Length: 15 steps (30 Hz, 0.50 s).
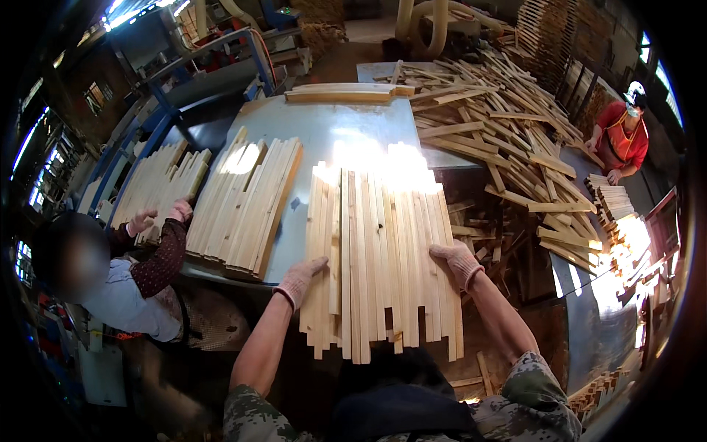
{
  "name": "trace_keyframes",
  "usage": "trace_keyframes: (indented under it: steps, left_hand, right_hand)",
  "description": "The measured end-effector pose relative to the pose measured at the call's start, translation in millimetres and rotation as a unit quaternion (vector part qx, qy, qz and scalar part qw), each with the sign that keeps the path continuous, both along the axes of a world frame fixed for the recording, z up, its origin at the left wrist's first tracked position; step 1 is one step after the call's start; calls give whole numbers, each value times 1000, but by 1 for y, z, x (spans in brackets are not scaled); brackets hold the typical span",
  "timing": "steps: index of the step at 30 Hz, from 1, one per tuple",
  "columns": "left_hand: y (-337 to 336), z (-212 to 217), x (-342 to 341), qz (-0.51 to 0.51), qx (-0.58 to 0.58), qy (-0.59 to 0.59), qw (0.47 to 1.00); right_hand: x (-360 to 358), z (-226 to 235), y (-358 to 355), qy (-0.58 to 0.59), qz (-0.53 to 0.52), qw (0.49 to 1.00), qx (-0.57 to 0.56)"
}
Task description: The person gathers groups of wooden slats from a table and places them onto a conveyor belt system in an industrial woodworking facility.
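Note:
A wide row of pale wooden strips [379, 250] lies side by side in front of me, their near ends uneven and jutting past the table edge. My left hand [300, 281], in a pale knitted glove, presses against the row's left side with its thumb on top. On the opposite side my right hand [458, 264], gloved alike, clasps the outer strips. Between them the two hands squeeze the row together; the fingers underneath are hidden. Bright light washes out the strips' far ends, which rest over the pale blue tabletop [294, 210].
Left of my row stand a stack of strips [247, 199] and another batch [158, 180], where a co-worker's gloved hands [158, 217] work. Short boards [346, 93] lie along the table's far edge. A large heap of loose wood [508, 125] spreads rightward; beyond it stands a person in red [624, 136].

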<state>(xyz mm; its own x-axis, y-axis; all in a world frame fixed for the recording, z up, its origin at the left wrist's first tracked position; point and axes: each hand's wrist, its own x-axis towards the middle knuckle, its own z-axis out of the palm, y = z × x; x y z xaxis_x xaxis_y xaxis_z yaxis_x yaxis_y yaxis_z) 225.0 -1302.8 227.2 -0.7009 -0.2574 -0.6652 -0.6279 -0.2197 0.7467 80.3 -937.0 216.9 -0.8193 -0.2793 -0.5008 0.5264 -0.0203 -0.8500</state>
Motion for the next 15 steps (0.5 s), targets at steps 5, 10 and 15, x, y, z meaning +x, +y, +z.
trace_keyframes:
  steps: [5, 10, 15]
  left_hand:
    - [-49, -34, -47, -9, -70, 85, 994]
    - [-82, -4, -115, -135, -323, -7, 937]
    - [-79, 38, -161, -239, -518, -127, 811]
  right_hand:
    - [-35, 18, -37, -33, -5, 999, 43]
    - [-86, -11, -71, 33, -4, 999, -4]
    - [-119, -31, -83, 36, -23, 999, -15]
